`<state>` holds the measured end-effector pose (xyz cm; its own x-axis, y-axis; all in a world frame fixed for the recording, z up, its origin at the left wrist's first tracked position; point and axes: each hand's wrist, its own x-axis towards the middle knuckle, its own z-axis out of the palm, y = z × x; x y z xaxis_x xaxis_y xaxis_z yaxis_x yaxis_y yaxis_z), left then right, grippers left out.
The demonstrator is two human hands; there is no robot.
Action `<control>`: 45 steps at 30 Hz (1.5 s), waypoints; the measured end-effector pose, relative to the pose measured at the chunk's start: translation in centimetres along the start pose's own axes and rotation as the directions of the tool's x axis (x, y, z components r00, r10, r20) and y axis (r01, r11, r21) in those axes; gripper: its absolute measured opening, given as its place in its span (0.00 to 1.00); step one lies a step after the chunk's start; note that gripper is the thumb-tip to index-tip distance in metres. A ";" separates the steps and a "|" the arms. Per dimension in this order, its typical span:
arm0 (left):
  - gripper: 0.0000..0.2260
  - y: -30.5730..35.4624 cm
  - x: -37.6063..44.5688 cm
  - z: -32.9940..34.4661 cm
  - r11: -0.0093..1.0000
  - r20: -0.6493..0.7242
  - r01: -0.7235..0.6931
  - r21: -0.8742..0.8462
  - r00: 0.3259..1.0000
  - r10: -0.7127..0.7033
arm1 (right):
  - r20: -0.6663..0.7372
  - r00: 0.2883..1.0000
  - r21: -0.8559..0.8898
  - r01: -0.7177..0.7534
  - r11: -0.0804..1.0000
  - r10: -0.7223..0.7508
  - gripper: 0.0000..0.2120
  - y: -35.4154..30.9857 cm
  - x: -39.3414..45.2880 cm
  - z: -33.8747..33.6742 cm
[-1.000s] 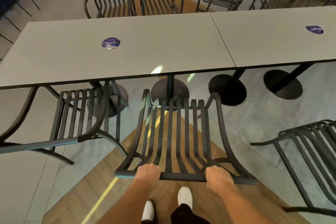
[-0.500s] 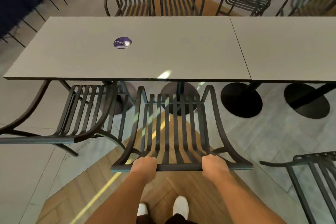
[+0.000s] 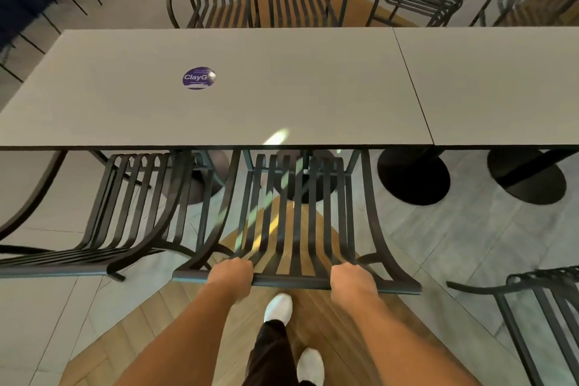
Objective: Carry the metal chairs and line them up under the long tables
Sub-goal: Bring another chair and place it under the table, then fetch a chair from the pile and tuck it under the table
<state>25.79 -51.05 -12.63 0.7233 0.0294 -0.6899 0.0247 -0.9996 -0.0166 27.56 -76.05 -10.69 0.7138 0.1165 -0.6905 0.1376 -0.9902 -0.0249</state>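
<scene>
Dark slatted metal chair [image 3: 294, 222]: front tucked under near edge of long grey rectangular table [image 3: 282, 97]; top rail gripped by left hand [image 3: 230, 276] and right hand [image 3: 352, 279], fingers curled round it. Round purple sticker [image 3: 199, 78] on tabletop reads "ClayG"; smaller print illegible.

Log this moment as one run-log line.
stage: sliding chair under table | left hand: grips chair back rail | right hand: grips same rail | seat front: at table edge
</scene>
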 end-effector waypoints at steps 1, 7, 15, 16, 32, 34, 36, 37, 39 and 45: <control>0.09 -0.1 0.4 -0.3 1.000 0.005 -0.004 0.001 1.000 0.004 | 0.001 1.000 0.014 -0.004 1.000 0.004 0.11 0.0 0.3 -0.2; 0.08 -0.6 2.5 -2.2 0.999 0.059 -0.040 -0.016 0.997 0.041 | 0.005 1.000 0.063 -0.028 0.998 0.028 0.11 -0.1 1.5 -1.6; 0.41 -0.4 4.9 -6.2 0.960 0.322 -0.080 -0.270 0.932 0.168 | 0.248 0.966 0.257 -0.141 0.956 0.075 0.20 1.1 2.5 -4.8; 0.47 0.1 5.1 -7.1 0.943 0.346 -0.100 -0.318 0.914 0.213 | 0.326 0.943 0.330 -0.183 0.926 0.070 0.30 1.6 2.6 -5.5; 0.10 25.8 4.4 -20.6 0.720 0.111 -0.688 -0.095 0.711 0.694 | 0.041 0.836 0.742 -0.393 0.544 0.547 0.21 20.4 -6.7 -6.8; 0.08 29.6 3.3 -20.3 0.665 0.116 -0.744 -0.065 0.656 0.746 | 0.059 0.793 0.725 -0.451 0.520 0.607 0.17 23.7 -9.0 -5.0; 0.09 33.6 1.9 -19.7 0.616 0.119 -0.788 -0.017 0.610 0.783 | 0.069 0.741 0.724 -0.498 0.477 0.668 0.18 26.7 -11.7 -3.2; 0.09 35.6 1.2 -19.3 0.598 0.124 -0.801 0.002 0.594 0.795 | 0.076 0.711 0.736 -0.513 0.442 0.700 0.18 28.3 -13.1 -2.2; 0.09 39.5 -0.3 -18.1 0.563 0.128 -0.825 0.042 0.564 0.816 | 0.100 0.662 0.755 -0.537 0.376 0.743 0.19 31.2 -15.7 0.0; 0.10 50.9 -4.9 -13.5 0.521 0.170 -0.842 0.141 0.539 0.825 | 0.174 0.608 0.771 -0.574 0.277 0.775 0.19 39.8 -23.3 6.9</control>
<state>32.84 -102.00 -0.36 0.2929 -0.8098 -0.5085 -0.6933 -0.5461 0.4703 11.62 -118.67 -0.56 0.4211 -0.7095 -0.5650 -0.9006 -0.4008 -0.1678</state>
